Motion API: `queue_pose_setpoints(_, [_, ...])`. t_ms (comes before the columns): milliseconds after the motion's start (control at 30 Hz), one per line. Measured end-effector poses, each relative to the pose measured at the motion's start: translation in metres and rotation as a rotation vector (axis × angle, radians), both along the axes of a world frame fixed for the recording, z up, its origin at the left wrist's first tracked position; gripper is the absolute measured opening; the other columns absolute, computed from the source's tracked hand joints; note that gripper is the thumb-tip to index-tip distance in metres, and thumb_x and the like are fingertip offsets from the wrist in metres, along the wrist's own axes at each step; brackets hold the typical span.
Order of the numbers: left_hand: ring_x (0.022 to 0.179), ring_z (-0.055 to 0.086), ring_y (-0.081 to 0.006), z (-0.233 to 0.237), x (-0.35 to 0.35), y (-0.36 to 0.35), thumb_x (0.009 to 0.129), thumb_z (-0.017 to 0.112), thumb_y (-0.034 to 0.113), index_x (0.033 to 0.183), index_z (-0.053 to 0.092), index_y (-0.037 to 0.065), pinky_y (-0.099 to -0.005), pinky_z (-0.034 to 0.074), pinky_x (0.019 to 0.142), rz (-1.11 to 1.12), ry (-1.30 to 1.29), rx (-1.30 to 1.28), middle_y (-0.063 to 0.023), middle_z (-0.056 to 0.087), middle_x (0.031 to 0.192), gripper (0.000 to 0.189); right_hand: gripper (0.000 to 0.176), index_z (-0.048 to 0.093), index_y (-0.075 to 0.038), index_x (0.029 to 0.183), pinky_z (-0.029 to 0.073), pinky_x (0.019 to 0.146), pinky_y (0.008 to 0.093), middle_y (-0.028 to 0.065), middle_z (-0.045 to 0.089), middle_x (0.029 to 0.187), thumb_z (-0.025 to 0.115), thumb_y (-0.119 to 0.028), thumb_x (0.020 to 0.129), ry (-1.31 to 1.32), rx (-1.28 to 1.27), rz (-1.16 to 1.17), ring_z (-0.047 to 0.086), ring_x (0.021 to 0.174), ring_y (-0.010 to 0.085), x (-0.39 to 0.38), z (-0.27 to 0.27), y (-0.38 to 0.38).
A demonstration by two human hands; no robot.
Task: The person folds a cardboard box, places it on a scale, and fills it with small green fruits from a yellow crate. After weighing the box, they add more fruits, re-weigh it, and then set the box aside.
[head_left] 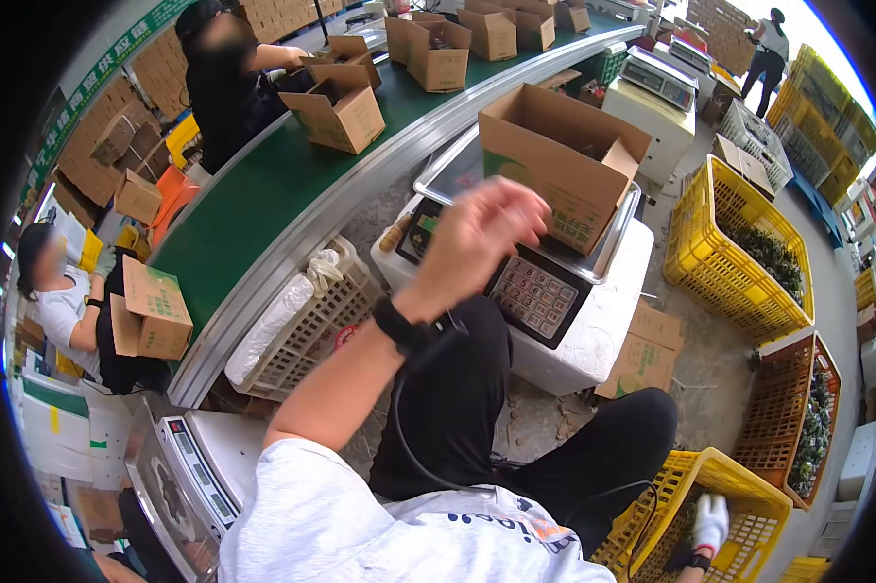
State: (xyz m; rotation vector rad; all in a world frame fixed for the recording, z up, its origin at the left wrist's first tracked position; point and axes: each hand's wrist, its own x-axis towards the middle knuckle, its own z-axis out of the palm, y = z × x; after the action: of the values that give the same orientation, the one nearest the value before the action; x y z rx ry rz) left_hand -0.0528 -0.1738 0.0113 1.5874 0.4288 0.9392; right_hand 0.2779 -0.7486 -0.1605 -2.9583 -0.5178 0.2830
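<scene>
My left hand (481, 238), bare and with a black band at the wrist, is raised over the scale's keypad (537, 297), in front of an open cardboard box (545, 180). Its fingers are loosely bent and partly blurred; nothing shows in them. The box stands on the metal pan of the scale (632, 219), which rests on a white foam block (579, 355). At the lower right my right hand (711, 525), in a white glove, reaches down into a yellow crate (778, 500). Its fingers look stretched out, with no held thing visible. Some dark material lies low in that crate.
A green conveyor belt (234, 209) carries several open boxes. Two people work along its far side; another person (770, 53) stands at the back right. A yellow crate (690, 228) and a brown crate (763, 428) hold dark green produce. A second scale (200, 466) stands at left.
</scene>
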Motion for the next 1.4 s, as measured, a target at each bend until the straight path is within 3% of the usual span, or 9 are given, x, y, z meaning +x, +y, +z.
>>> queue_pose_setpoints(100, [0.086,0.062,-0.007,0.009,-0.012,0.104,0.102,0.063,0.032,0.114,0.068,0.009,-0.0231,0.05,0.079,0.339,-0.048,-0.007,0.001,0.069,0.095,0.026,0.032,0.061,0.002,0.125,0.045,0.102,0.0337,0.0126,0.065,0.12,0.055,-0.022,0.105,-0.045,0.668,0.188,0.06,0.111,0.0226,0.028,0.091,0.114])
queue_pose_setpoints(133, [0.107,0.06,-0.0103,0.005,-0.011,0.138,0.101,0.061,0.046,0.129,0.063,0.014,-0.0272,0.047,0.093,0.221,0.085,-0.098,-0.0017,0.067,0.113,0.042,0.034,0.06,0.0,0.131,0.044,0.103,0.0308,0.0083,0.063,0.124,0.055,-0.022,0.105,0.154,0.791,0.161,0.058,0.114,0.0183,0.019,0.123,0.161])
queue_pose_setpoints(233, [0.113,0.057,-0.0106,-0.009,0.011,0.18,0.099,0.061,0.055,0.133,0.06,0.016,-0.03,0.047,0.093,0.04,0.195,-0.204,-0.0008,0.067,0.118,0.052,0.057,0.042,-0.007,0.154,0.039,0.113,0.0348,0.0117,0.051,0.15,0.053,-0.033,0.105,0.457,0.913,0.456,0.05,0.134,0.0227,-0.034,0.187,0.302])
queue_pose_setpoints(400, [0.124,0.052,-0.0185,-0.032,0.038,0.21,0.092,0.057,0.073,0.154,0.038,0.021,-0.0459,0.031,0.11,-0.408,0.128,-0.512,-0.0009,0.061,0.134,0.083,0.083,0.028,-0.008,0.161,0.032,0.119,0.04,0.019,0.039,0.159,0.052,-0.058,0.099,0.371,0.971,0.642,0.037,0.147,0.0305,-0.039,0.177,0.453])
queue_pose_setpoints(800, [0.113,0.057,-0.0149,-0.046,0.055,0.225,0.094,0.061,0.063,0.128,0.065,0.024,-0.0416,0.044,0.09,-0.542,0.437,-0.522,0.0016,0.067,0.124,0.052,0.084,0.021,-0.015,0.162,0.045,0.108,0.047,0.0118,0.033,0.162,0.053,-0.059,0.098,0.858,0.883,0.498,0.051,0.135,0.0276,-0.061,0.172,0.505])
queue_pose_setpoints(867, [0.116,0.056,-0.0149,-0.045,0.057,0.232,0.094,0.062,0.056,0.129,0.063,0.023,-0.0452,0.043,0.091,-0.535,0.577,-0.563,0.0027,0.066,0.126,0.048,0.088,0.024,-0.018,0.161,0.052,0.096,0.0371,0.0147,0.063,0.134,0.052,-0.066,0.093,0.689,0.674,0.507,0.06,0.125,0.0212,-0.065,0.187,0.51])
queue_pose_setpoints(1033, [0.114,0.057,-0.0154,-0.03,0.056,0.213,0.093,0.061,0.058,0.128,0.063,0.025,-0.0433,0.045,0.09,-0.439,0.588,-0.584,0.0033,0.066,0.125,0.048,0.08,0.025,-0.014,0.157,0.062,0.074,0.0315,0.022,0.065,0.124,0.053,-0.058,0.096,0.7,0.535,0.481,0.076,0.083,0.0232,-0.067,0.207,0.52])
queue_pose_setpoints(1300, [0.094,0.064,-0.02,-0.008,0.071,0.188,0.091,0.054,0.064,0.117,0.067,0.016,-0.0378,0.049,0.078,-0.56,0.509,-0.662,-0.0027,0.069,0.11,0.056,0.08,0.02,-0.014,0.159,0.061,0.085,0.0374,0.0171,0.059,0.125,0.056,-0.048,0.097,0.943,1.01,0.505,0.071,0.098,0.025,-0.054,0.15,0.502])
queue_pose_setpoints(1400, [0.089,0.066,-0.022,0.001,0.071,0.154,0.088,0.062,0.058,0.106,0.067,0.012,-0.0419,0.055,0.074,-0.389,0.264,-0.659,-0.0057,0.07,0.096,0.049,0.079,0.021,-0.014,0.16,0.06,0.086,0.0378,0.018,0.061,0.126,0.057,-0.046,0.097,0.693,0.912,0.699,0.07,0.103,0.0264,-0.054,0.157,0.498])
